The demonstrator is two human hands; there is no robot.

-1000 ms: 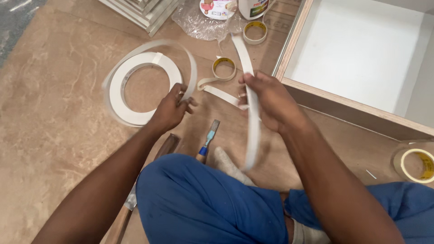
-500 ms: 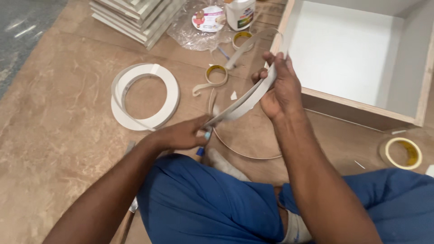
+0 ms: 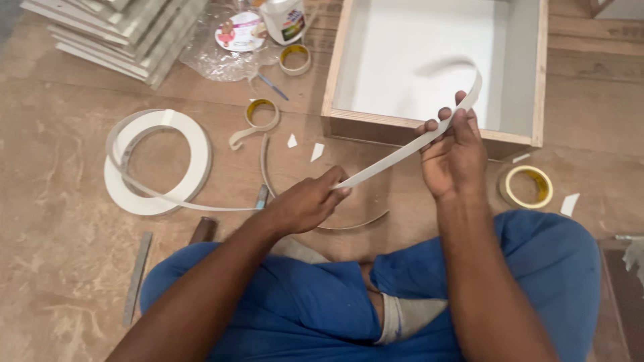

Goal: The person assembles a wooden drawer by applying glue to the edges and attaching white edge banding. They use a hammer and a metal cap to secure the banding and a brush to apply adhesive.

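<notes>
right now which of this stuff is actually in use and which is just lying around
In use:
- white edging strip, stretched between left hand and right hand
- white coil the strip runs from

Lying about:
- tape rolls
- stacked boards
- open white box
- flat metal bar
- glue bottle

One head-worn camera looks steeply down, close over the floor [image 3: 60, 268].

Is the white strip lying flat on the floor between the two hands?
No, the white strip is raised in the air, pinched by the left hand and the right hand above the floor.
</notes>
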